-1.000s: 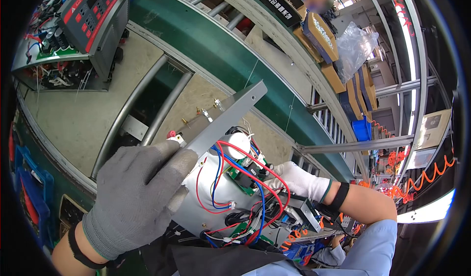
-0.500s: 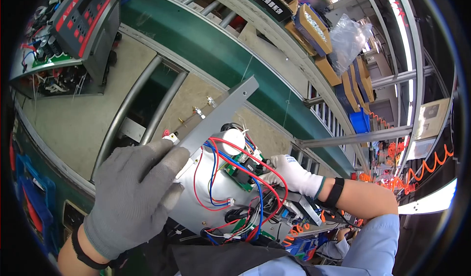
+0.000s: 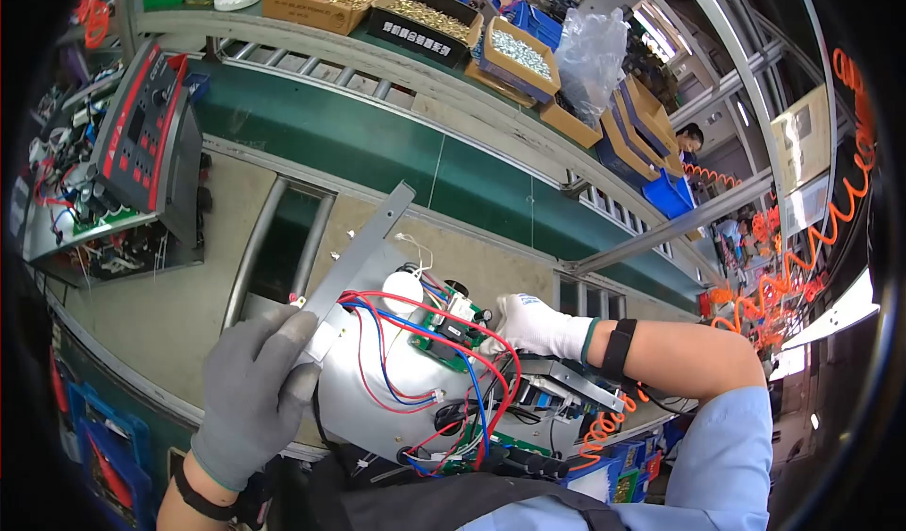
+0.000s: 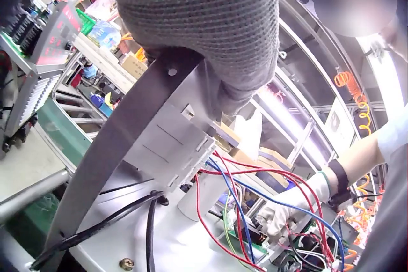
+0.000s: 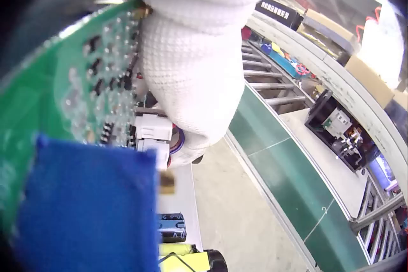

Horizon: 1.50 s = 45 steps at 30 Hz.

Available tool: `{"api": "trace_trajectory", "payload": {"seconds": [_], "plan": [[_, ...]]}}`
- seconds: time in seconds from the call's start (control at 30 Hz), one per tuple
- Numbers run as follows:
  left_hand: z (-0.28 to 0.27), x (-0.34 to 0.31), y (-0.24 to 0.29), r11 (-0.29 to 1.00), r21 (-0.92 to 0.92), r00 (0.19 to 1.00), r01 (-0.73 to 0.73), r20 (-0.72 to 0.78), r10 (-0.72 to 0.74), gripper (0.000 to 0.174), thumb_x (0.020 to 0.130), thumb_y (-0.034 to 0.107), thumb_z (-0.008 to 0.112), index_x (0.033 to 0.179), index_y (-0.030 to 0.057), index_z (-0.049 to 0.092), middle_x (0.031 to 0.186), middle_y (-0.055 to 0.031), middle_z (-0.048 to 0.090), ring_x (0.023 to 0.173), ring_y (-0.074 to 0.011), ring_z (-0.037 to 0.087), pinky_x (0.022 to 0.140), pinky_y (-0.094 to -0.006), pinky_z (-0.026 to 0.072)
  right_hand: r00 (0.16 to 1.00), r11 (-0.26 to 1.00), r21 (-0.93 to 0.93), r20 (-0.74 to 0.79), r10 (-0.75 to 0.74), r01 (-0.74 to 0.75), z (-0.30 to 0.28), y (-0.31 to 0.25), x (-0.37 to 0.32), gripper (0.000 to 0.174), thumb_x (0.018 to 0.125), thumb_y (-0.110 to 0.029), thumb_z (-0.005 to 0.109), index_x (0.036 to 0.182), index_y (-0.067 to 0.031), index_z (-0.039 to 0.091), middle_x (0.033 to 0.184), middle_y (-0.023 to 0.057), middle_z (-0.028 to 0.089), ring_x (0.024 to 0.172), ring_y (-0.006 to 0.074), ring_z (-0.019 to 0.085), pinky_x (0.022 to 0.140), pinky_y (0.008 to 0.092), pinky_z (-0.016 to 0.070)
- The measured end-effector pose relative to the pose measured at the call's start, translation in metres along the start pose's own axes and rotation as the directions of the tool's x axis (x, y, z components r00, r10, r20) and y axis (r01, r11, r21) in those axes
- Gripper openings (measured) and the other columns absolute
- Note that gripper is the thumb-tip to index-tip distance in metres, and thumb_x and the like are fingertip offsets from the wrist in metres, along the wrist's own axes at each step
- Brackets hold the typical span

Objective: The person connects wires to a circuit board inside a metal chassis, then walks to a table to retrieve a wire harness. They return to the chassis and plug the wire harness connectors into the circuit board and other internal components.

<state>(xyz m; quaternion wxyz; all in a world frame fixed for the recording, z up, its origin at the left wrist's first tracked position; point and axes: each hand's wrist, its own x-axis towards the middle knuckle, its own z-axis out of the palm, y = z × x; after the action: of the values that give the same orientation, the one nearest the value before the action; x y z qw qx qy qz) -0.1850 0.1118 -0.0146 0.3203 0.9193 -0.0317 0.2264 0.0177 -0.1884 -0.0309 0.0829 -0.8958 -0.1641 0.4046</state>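
In a grey glove, my left hand [image 3: 255,385] grips the edge of an upright grey metal panel [image 3: 354,262], fingers and thumb on either side. The panel stands along one side of an open equipment chassis [image 3: 377,425]. Red wires [image 3: 505,394] and blue wires [image 3: 478,387] loop over the chassis from beside a white cylinder [image 3: 403,292]. My white-gloved right hand [image 3: 543,328] bends its fingers beside a green circuit board [image 3: 436,350]. In the right wrist view its fingertips are close to white connectors [image 5: 153,128]; I cannot tell what they hold.
Another open unit with a red-edged control panel [image 3: 140,139] stands at the left. Metal rollers [image 3: 255,248] and a green conveyor strip [image 3: 377,139] run past. Boxes of small metal parts [image 3: 517,54] line the shelf beyond. Orange coiled hoses [image 3: 830,224] hang at the right.
The head view has swung, showing more of the shelf and shifting the chassis and panel leftward in the picture. My left hand keeps its grip on the panel; my right hand stays beside the board.
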Motion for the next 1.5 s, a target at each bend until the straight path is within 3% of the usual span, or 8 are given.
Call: {"api": "trace_trajectory", "payload": {"seconds": [0.3, 0.43, 0.6, 0.77, 0.97, 1.1, 1.23, 1.5], "plan": [[0.000, 0.001, 0.005, 0.999, 0.033, 0.997, 0.017, 0.068, -0.019, 0.039, 0.077, 0.014, 0.066, 0.114, 0.0003, 0.061, 0.110, -0.0216, 0.062, 0.092, -0.0383, 0.061, 0.080, -0.0434, 0.0488, 0.994, 0.988, -0.151, -0.102, -0.038, 0.022, 0.002, -0.002, 0.012, 0.074, 0.059, -0.031, 0.087, 0.115, 0.0042, 0.053, 0.107, 0.0267, 0.065, 0.101, 0.0405, 0.064, 0.084, 0.0412, 0.0522], [-0.002, 0.002, 0.005, 0.999, 0.046, 0.995, 0.014, 0.095, -0.018, 0.038, 0.080, 0.012, 0.063, 0.115, -0.0016, 0.058, 0.104, -0.0221, 0.060, 0.090, -0.0397, 0.059, 0.079, -0.0444, 0.0473, 0.979, 0.852, -0.498, 0.187, -0.076, 0.161, -0.044, -0.043, 0.014, 0.052, 0.069, -0.024, 0.073, 0.115, -0.0030, 0.060, 0.108, 0.0208, 0.067, 0.100, 0.0353, 0.065, 0.084, 0.0421, 0.0523], [-0.001, 0.003, 0.005, 0.999, 0.032, 0.994, 0.032, 0.099, -0.035, 0.037, 0.080, 0.012, 0.064, 0.115, -0.0007, 0.058, 0.105, -0.0222, 0.061, 0.091, -0.0403, 0.060, 0.079, -0.0432, 0.0498, 0.754, 0.708, -0.406, -0.064, -0.654, 0.579, -0.035, -0.073, 0.059, 0.047, 0.078, -0.018, 0.062, 0.123, -0.0067, 0.057, 0.144, 0.0223, 0.042, 0.131, 0.0415, 0.041, 0.104, 0.0468, 0.0402], [-0.004, 0.002, 0.007, 0.997, 0.061, 0.993, 0.035, 0.110, -0.042, 0.038, 0.080, 0.013, 0.065, 0.115, 0.0005, 0.058, 0.106, -0.0214, 0.061, 0.094, -0.0397, 0.061, 0.081, -0.0426, 0.0502, 0.791, 0.536, -0.686, 0.095, -0.605, 0.492, -0.069, -0.079, 0.053, 0.029, 0.077, -0.018, 0.053, 0.102, -0.0112, 0.064, 0.115, 0.0103, 0.062, 0.118, 0.0299, 0.052, 0.102, 0.0504, 0.0365], [-0.028, 0.020, 0.012, 0.985, -0.042, 0.927, 0.165, 0.348, -0.140, 0.037, 0.079, 0.014, 0.067, 0.115, 0.0056, 0.062, 0.106, -0.0182, 0.064, 0.093, -0.0359, 0.062, 0.080, -0.0415, 0.0515, 0.795, 0.710, -0.606, -0.200, -0.572, 0.359, -0.100, -0.018, -0.057, 0.021, 0.084, -0.020, 0.057, 0.104, -0.0135, 0.060, 0.083, 0.0088, 0.066, 0.084, 0.0289, 0.065, 0.099, 0.0480, 0.0369], [-0.030, 0.093, 0.075, 0.937, 0.230, 0.929, -0.262, 0.323, 0.181, 0.032, 0.084, 0.023, 0.066, 0.113, 0.0094, 0.066, 0.110, -0.0138, 0.066, 0.101, -0.0331, 0.062, 0.085, -0.0421, 0.0504, 0.611, 0.825, -0.274, -0.565, -0.554, 0.494, -0.080, 0.005, -0.120, 0.020, 0.082, -0.016, 0.060, 0.099, -0.0048, 0.064, 0.085, 0.0141, 0.067, 0.082, 0.0325, 0.065, 0.074, 0.0384, 0.0510], [0.046, 0.132, 0.124, 0.914, -0.147, 0.835, -0.378, 0.372, 0.405, 0.037, 0.090, 0.030, 0.058, 0.120, 0.0085, 0.058, 0.103, -0.0164, 0.065, 0.095, -0.0376, 0.062, 0.082, -0.0448, 0.0483, 0.630, 0.760, 0.121, -0.649, -0.426, 0.638, -0.056, 0.007, -0.154, 0.024, 0.085, -0.017, 0.060, 0.106, -0.0046, 0.062, 0.092, 0.0146, 0.067, 0.088, 0.0263, 0.067, 0.078, 0.0330, 0.0509], [0.082, 0.143, 0.150, 0.975, -0.134, 0.679, -0.179, 0.700, 0.220, 0.033, 0.097, 0.035, 0.049, 0.102, 0.0091, 0.067, 0.086, -0.0191, 0.066, 0.081, -0.0396, 0.064, 0.070, -0.0456, 0.0489, 0.383, 0.748, -0.327, -0.701, -0.602, 0.578, -0.036, 0.033, -0.154, 0.024, 0.081, -0.030, 0.068, 0.094, -0.0100, 0.070, 0.080, 0.0117, 0.066, 0.076, 0.0295, 0.066, 0.067, 0.0408, 0.0502]]}}
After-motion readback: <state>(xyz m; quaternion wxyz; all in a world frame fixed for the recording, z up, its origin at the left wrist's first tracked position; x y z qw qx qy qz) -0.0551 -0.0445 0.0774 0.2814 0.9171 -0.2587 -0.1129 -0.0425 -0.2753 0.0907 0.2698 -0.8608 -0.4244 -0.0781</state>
